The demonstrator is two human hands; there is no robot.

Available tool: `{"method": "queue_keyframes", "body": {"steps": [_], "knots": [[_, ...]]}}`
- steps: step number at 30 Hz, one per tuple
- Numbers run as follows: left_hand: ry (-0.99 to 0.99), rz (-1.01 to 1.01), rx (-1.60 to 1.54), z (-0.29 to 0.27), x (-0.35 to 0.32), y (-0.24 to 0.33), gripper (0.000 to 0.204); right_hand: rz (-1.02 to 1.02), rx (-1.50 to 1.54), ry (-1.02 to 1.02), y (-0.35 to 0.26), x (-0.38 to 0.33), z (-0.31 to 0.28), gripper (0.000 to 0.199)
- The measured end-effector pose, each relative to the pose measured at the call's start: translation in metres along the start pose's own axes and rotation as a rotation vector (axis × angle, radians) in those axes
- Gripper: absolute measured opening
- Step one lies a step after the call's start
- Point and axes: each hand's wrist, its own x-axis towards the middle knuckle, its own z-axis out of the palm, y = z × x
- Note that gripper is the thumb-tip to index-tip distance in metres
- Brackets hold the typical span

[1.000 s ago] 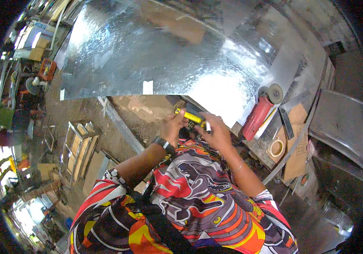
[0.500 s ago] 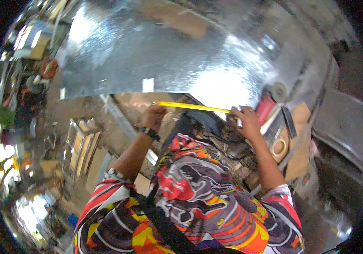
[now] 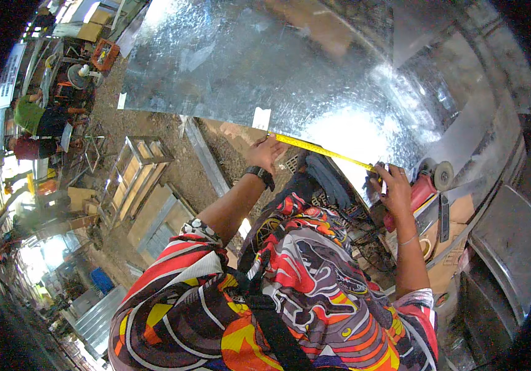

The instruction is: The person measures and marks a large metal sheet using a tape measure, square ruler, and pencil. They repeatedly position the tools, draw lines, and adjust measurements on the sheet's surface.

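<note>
A yellow tape measure blade (image 3: 321, 148) stretches along the near edge of a large shiny metal sheet (image 3: 216, 80). My left hand (image 3: 265, 154), with a dark watch on its wrist, has its fingertips on the blade's end, just below a white tag (image 3: 261, 117) on the sheet's edge. At the other end, my right hand (image 3: 396, 190) is closed around the tape measure's case, which the fingers mostly hide. Just right of that hand lies a red angle grinder (image 3: 423, 188) with a grey disc.
A steel ruler-like bar (image 3: 443, 217) and a tape roll (image 3: 426, 247) lie on cardboard at right. Lower left stands a metal-framed wooden rack (image 3: 132, 179). A long metal bar (image 3: 206, 154) runs beneath the sheet. People (image 3: 39, 117) work at far left, near an orange crate (image 3: 104, 54).
The view has shifted, so the scene sits further right. My left hand and the blade's end have come up to the sheet's edge by the white tag; the blade now slopes down to the right.
</note>
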Motion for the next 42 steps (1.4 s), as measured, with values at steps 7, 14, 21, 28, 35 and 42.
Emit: {"method": "queue_keyframes", "body": {"steps": [7, 14, 21, 28, 35, 42], "knots": [[0.123, -0.198, -0.094, -0.016, 0.018, 0.004, 0.028, 0.032, 0.108, -0.091, -0.015, 0.017, 0.0, 0.041], [0.149, -0.209, 0.025, 0.007, 0.005, 0.036, 0.014, 0.05, 0.105, -0.102, -0.012, 0.018, 0.015, 0.041], [-0.097, -0.004, -0.042, -0.071, 0.066, -0.017, 0.011, 0.008, 0.094, -0.062, 0.003, 0.014, 0.023, 0.045], [-0.108, -0.156, 0.215, -0.077, 0.081, -0.006, 0.012, -0.002, 0.118, -0.034, 0.012, 0.012, 0.031, 0.041], [-0.093, 0.169, 0.604, -0.068, 0.072, -0.005, 0.012, 0.037, 0.09, -0.073, 0.015, 0.013, 0.035, 0.04], [-0.072, -0.054, 0.144, -0.056, 0.061, -0.001, 0.012, 0.036, 0.092, -0.081, 0.018, 0.014, 0.038, 0.04]]}}
